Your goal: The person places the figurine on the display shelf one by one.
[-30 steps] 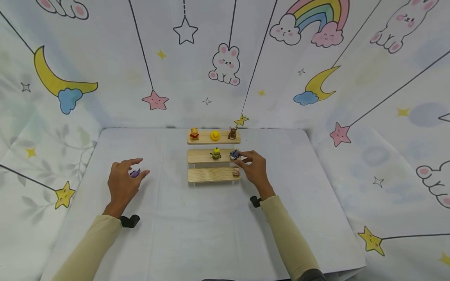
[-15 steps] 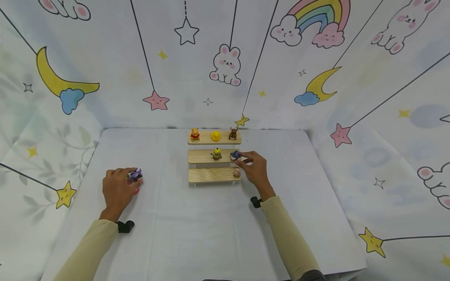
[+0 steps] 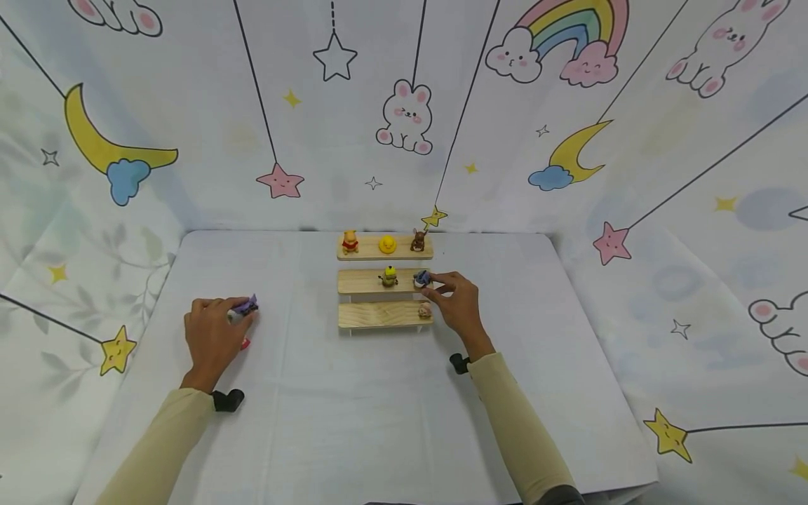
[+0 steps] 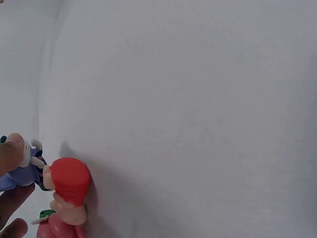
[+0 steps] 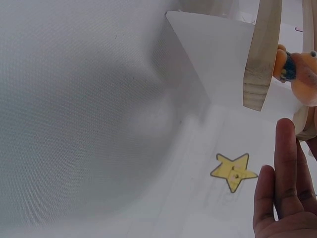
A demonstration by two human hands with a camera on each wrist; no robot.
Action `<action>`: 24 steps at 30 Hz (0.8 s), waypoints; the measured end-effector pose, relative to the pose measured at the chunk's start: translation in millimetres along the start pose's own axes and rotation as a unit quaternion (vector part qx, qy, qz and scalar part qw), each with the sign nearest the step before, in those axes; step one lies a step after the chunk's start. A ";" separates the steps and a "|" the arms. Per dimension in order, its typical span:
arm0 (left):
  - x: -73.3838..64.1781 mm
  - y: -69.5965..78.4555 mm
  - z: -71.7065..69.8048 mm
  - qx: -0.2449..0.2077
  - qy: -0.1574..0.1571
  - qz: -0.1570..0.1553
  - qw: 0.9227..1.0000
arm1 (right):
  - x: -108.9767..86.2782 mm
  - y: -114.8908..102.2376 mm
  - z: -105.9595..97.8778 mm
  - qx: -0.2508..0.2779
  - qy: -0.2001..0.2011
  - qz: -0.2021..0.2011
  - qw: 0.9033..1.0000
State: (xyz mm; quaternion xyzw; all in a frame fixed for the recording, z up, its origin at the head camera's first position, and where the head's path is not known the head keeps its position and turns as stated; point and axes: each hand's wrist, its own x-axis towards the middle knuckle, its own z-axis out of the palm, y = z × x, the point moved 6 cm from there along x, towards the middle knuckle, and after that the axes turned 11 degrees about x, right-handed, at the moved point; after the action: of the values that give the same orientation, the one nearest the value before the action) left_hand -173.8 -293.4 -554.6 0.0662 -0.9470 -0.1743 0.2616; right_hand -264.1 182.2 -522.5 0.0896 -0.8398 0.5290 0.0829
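My left hand point(image 3: 211, 337) pinches a purple figurine point(image 3: 246, 306) at the left of the table. In the left wrist view, the thumb and fingers grip this lilac-and-white figure point(image 4: 22, 173). Close beside it is a figurine with a red cap point(image 4: 72, 181), mostly hidden by the hand in the head view. My right hand point(image 3: 459, 305) holds a blue-and-white figurine point(image 3: 421, 278) between thumb and fingers at the right end of the middle shelf point(image 3: 360, 282). In the right wrist view, the held figure is out of sight; extended fingers point(image 5: 286, 163) show.
A green-and-yellow figurine point(image 3: 388, 277) stands mid-shelf. The top shelf point(image 3: 368, 251) bears a bear in red point(image 3: 350, 243), a yellow duck-like figure point(image 3: 387, 244) and a brown figure point(image 3: 418, 240). A small pale figurine point(image 3: 425, 309) sits on the bottom shelf point(image 3: 379, 315).
The left hand's spread thumb and fingers have come together on the purple figurine, and the hand has shifted slightly left, then a little up. The right hand stays at the blue figurine.
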 end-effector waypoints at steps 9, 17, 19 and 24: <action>13.3 17.4 -4.3 -0.039 -0.023 -0.007 0.999 | 0.4 1.0 -0.4 0.000 0.001 0.003 1.000; 22.8 41.1 -12.5 -0.058 -0.025 0.004 0.998 | -0.4 -0.5 -0.3 0.000 0.000 -0.002 1.000; 24.8 47.6 -14.5 -0.063 -0.027 0.002 0.998 | -0.5 -0.3 -0.2 0.001 0.000 0.000 1.000; 29.4 66.7 -18.5 -0.072 -0.030 0.012 0.997 | -0.8 0.5 -0.7 0.002 0.000 0.001 1.000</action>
State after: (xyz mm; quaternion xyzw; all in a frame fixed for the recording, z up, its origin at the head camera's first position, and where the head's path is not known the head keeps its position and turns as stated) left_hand -191.6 -243.2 -501.5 0.0305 -0.9400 -0.2412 0.2393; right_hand -263.4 183.1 -522.8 0.0895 -0.8390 0.5304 0.0821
